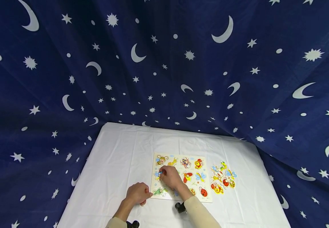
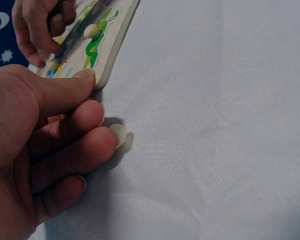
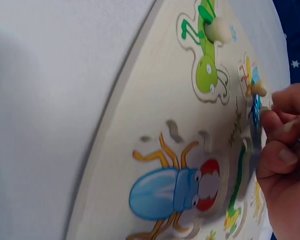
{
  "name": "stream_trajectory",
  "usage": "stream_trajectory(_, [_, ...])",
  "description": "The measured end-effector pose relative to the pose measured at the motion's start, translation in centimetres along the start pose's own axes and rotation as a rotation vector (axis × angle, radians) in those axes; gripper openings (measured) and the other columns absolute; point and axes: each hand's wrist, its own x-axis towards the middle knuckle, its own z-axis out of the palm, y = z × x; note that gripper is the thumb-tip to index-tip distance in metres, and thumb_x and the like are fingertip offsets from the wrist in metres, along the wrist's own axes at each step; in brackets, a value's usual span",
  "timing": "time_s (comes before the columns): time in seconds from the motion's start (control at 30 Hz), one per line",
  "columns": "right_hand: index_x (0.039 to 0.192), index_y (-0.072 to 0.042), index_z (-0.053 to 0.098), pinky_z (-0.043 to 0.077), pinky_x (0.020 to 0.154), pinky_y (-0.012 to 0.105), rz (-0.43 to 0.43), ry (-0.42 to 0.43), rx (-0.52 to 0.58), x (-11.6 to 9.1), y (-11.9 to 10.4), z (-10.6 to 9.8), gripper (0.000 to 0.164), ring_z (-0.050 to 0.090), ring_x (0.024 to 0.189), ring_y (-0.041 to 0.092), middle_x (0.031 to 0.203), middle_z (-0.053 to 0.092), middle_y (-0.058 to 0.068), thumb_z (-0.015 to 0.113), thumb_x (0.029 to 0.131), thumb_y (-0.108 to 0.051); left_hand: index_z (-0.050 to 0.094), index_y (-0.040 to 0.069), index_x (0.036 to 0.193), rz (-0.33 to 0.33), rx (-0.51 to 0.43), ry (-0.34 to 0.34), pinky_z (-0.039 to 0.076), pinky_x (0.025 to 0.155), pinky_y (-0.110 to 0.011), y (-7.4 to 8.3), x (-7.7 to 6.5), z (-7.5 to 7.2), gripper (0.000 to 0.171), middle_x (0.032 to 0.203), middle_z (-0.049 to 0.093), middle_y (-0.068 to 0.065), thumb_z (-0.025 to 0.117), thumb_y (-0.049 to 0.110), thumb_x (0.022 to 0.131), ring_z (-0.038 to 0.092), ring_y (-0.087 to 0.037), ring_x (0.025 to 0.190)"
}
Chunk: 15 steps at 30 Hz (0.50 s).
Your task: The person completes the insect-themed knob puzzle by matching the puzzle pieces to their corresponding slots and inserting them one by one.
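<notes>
A wooden peg puzzle board (image 1: 181, 199) with printed insects lies in front of me. My right hand (image 1: 171, 177) is over its left part, and its fingertips pinch a small blue puzzle piece (image 3: 256, 109), seen nearly edge-on in the right wrist view. Close by those fingertips sits a piece with a wooden knob (image 3: 258, 89). My left hand (image 2: 55, 130) rests at the near left corner of the board, thumb tip on that corner, other fingers loosely bent beside the edge. A green grasshopper piece (image 2: 92, 47) with a round knob lies in the board near that thumb.
Loose knobbed insect pieces (image 1: 225, 181) lie in a heap to the right of the board. A blue beetle picture (image 3: 160, 192) shows in a recess without a piece. White cloth (image 1: 119, 158) covers the table; a dark blue star-patterned curtain (image 1: 164, 79) hangs around it.
</notes>
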Motion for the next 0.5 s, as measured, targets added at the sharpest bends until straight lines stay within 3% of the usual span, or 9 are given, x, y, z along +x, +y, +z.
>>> stream_trajectory(0.2, [0.091, -0.010, 0.070, 0.043, 0.060, 0.021, 0.047, 0.124, 0.076, -0.2, 0.9, -0.7, 0.011, 0.049, 0.063, 0.004, 0.073, 0.061, -0.006, 0.061, 0.087, -0.005, 0.052, 0.021, 0.057, -0.003, -0.002, 0.011, 0.034, 0.045, -0.028, 0.2, -0.1, -0.2, 0.036, 0.039, 0.053, 0.009, 0.072, 0.033, 0.085, 0.048, -0.006, 0.032])
stream_trajectory(0.5, [0.087, -0.006, 0.070, 0.041, 0.059, 0.020, 0.092, 0.222, 0.130, -0.3, 1.9, -2.1, 0.010, 0.049, 0.061, 0.003, 0.071, 0.064, -0.002, 0.061, 0.085, -0.002, 0.052, 0.019, 0.059, -0.002, -0.005, 0.006, 0.034, 0.045, -0.029, 0.3, -0.3, -0.2, 0.035, 0.040, 0.055, 0.007, 0.071, 0.033, 0.085, 0.050, -0.008, 0.033])
